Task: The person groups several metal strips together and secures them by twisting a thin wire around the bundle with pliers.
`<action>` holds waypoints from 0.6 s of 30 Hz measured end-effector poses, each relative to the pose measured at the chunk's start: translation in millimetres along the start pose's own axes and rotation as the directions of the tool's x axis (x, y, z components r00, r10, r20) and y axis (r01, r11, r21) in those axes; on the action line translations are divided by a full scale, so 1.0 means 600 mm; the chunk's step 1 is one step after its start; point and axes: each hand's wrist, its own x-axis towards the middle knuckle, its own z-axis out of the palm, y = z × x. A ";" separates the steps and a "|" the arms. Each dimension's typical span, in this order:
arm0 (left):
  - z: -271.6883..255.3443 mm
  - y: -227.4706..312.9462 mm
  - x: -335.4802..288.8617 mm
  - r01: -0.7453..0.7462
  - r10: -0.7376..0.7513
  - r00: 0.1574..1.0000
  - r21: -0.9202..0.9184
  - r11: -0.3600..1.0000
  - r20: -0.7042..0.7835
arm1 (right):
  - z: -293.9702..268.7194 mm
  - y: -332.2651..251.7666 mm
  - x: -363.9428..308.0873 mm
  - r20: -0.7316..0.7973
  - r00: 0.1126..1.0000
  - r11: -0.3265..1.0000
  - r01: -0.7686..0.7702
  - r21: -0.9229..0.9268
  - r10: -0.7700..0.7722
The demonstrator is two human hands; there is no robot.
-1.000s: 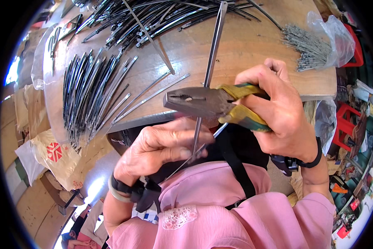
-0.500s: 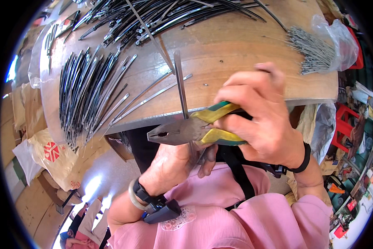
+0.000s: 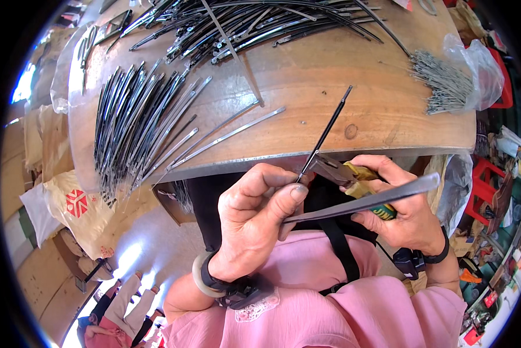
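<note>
My left hand (image 3: 260, 214) pinches a thin dark metal strip (image 3: 332, 123) between thumb and fingertips; it slants up and to the right over the table edge. A second flat metal length (image 3: 371, 200) runs from the same hand to the right, passing in front of my right hand. Whether the two lengths are joined is hidden by the fingers. My right hand (image 3: 408, 217) is closed round the yellow and green handles of pliers (image 3: 332, 170). The plier jaws are at the slanting strip, just above my left fingertips; I cannot tell if they grip it.
On the wooden table (image 3: 307, 75) lie a fanned bundle of dark metal strips (image 3: 138, 122) at left and a larger pile (image 3: 260, 29) behind. Thin wires (image 3: 440, 81) in a plastic bag lie at right. A red stool (image 3: 481, 188) stands right; a person (image 3: 112, 325) shows lower left.
The pliers have swung from pointing left across my left hand to its right, jaws now up-left. My left hand has risen and turned, tilting the strip rightward. The view has shifted slightly.
</note>
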 end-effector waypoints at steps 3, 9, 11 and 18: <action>-0.002 0.005 0.002 -0.015 0.015 1.000 0.060 0.998 0.002 | -0.003 0.000 0.006 0.039 0.999 0.998 0.026 -0.061 -0.023; -0.004 0.009 0.007 0.024 -0.017 0.999 0.147 0.989 -0.047 | 0.003 -0.006 0.022 0.135 0.982 0.970 0.159 -0.187 -0.135; -0.019 0.016 0.005 0.023 -0.011 0.998 0.222 0.975 -0.059 | 0.019 -0.004 0.024 0.165 0.971 0.949 0.211 -0.235 -0.175; -0.070 0.043 0.002 -0.045 0.063 0.992 0.160 0.986 -0.106 | 0.048 -0.026 0.087 0.222 0.929 0.892 0.351 -0.285 -0.295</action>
